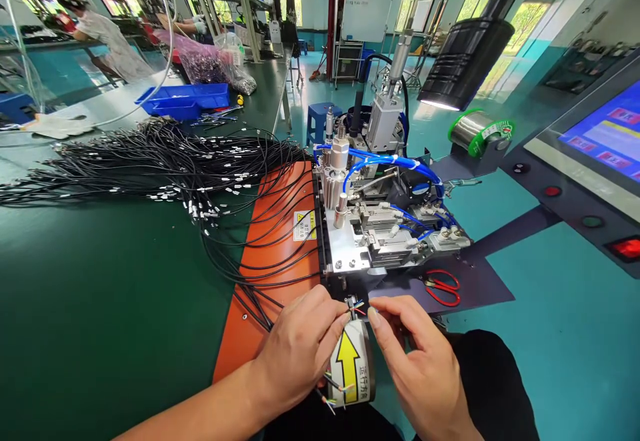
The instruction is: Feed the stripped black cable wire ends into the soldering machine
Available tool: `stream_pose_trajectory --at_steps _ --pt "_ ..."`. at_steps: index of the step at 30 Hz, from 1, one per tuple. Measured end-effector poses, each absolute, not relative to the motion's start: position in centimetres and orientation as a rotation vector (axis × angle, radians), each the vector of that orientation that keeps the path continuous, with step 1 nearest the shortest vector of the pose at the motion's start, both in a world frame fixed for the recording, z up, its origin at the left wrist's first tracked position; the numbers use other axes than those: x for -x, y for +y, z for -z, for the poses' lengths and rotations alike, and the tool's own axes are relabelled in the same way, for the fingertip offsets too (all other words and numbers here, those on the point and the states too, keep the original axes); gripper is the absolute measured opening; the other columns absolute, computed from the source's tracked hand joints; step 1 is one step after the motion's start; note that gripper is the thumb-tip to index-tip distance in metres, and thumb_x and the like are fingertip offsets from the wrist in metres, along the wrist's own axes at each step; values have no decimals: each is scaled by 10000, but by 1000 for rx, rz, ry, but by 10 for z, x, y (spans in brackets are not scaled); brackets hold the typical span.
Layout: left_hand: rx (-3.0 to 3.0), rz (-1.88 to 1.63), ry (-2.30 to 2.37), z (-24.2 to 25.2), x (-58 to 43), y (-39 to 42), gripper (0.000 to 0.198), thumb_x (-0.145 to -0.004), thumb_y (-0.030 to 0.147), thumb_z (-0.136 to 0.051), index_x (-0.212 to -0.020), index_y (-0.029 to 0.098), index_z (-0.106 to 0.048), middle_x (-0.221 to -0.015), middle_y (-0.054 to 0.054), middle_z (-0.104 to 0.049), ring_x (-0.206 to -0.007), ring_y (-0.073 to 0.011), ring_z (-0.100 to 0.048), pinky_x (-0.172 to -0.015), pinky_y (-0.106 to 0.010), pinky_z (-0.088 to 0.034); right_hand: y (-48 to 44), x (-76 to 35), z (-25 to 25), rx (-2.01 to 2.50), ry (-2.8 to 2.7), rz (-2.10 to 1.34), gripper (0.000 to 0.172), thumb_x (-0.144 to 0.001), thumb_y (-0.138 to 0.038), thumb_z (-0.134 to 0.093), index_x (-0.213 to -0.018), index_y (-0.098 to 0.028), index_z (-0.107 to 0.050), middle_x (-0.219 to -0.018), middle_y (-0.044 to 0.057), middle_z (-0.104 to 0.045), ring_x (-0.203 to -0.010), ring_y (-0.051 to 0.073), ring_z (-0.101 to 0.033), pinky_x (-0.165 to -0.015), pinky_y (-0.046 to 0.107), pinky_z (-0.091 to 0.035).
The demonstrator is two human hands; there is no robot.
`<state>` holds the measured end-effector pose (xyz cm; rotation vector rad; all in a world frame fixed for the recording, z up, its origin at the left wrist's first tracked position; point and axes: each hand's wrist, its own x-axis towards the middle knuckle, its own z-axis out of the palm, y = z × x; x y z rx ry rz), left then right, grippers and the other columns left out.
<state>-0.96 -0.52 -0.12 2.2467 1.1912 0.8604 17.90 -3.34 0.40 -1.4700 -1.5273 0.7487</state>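
Note:
My left hand [305,341] pinches the end of a black cable between thumb and forefinger. Thin coloured wires [358,308], blue, red and pale, stick out past the fingertips. More cable ends [345,387] with split wires hang below the same palm. Just right of the wire tips is my right hand [417,357], its thumb and forefinger drawn close together; whether a wire is between them is too small to tell. Under both hands lies a white curved plate [364,361] with a yellow arrow. The metal machine [370,221] with blue air hoses stands directly beyond.
A big heap of black cables [170,161] covers the bench on the left, some crossing an orange plate [280,227]. Red-handled scissors [443,289] lie right of the machine. Near them are a solder spool [480,133], a lamp [467,61] and a screen [607,137]. A co-worker [107,41] sits far left.

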Motion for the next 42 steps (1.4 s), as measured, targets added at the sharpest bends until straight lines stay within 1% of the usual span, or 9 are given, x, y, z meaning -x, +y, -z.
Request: stream_pose_trajectory --at_steps 4,11,16,23,28,31,33,37,42 --pt "-2240 -853 1196 0 10 -5 247 -1034 239 -432 -1016 179 -671 -829 -58 -567 -764 -180 -528 -679 -288 -445 -30 -180 -4 1488 -1474 -822 172 -968 -374 -580 -979 -239 -686 -965 43 -680 -881 191 -662 -722 258 -536" --pt "-2250 -828 1184 1 11 -6 250 -1037 225 -421 -1013 163 -661 -848 -67 -564 -788 -193 -523 -703 -308 -440 -26 -181 -7 1533 -1304 -1096 270 -938 -485 -601 -976 -239 -707 -966 21 -694 -839 169 -675 -726 231 -531" --pt "-2249 -848 1161 1 11 -7 247 -1035 223 -425 -1031 160 -664 -841 -64 -555 -791 -194 -513 -717 -320 -433 -25 -183 -8 1496 -1230 -1251 331 -945 -515 -582 -1059 -226 -697 -945 30 -704 -844 177 -661 -741 243 -541" --pt "-2210 -806 1050 -11 15 1 198 -1020 216 -484 -1070 172 -671 -904 -63 -636 -849 -181 -566 -778 -315 -446 -46 -188 -8 1517 -1429 -1110 233 -949 -452 -597 -1012 -247 -687 -922 14 -697 -788 158 -681 -686 199 -554" --pt "-2404 -378 667 -58 42 20 155 -937 188 -618 -1081 202 -676 -943 -29 -704 -899 -190 -613 -850 -322 -445 -55 -200 -4 1636 -1507 -886 267 -957 -450 -579 -1145 -266 -624 -1036 22 -709 -887 168 -717 -716 173 -584" --pt "-2469 -398 933 -96 79 32 272 -967 79 -473 -1105 218 -662 -1063 -26 -688 -998 -173 -606 -897 -295 -431 -54 -200 -4 1521 -1702 -880 214 -974 -400 -565 -1140 -277 -621 -1074 17 -695 -895 160 -708 -716 174 -585" --pt "-2464 -301 1168 -111 103 33 250 -953 78 -498 -1056 235 -663 -1059 -4 -674 -968 -159 -608 -855 -268 -434 -53 -194 -6 1375 -1813 -832 176 -978 -341 -569 -1133 -275 -621 -1082 19 -686 -923 160 -693 -766 191 -578" --pt "-2441 101 1204 -101 119 22 156 -896 71 -594 -895 221 -637 -927 16 -656 -873 -166 -600 -769 -265 -423 -49 -178 -9 1131 -1933 -719 212 -956 -222 -586 -1167 -241 -600 -1089 51 -676 -989 186 -660 -833 250 -568" --pt "-2644 105 1188 -65 102 9 179 -950 72 -490 -842 192 -567 -890 -17 -616 -835 -191 -544 -824 -341 -380 -44 -160 -8 974 -2055 -638 316 -926 -140 -584 -1235 -185 -541 -1097 105 -669 -981 239 -624 -845 366 -555"
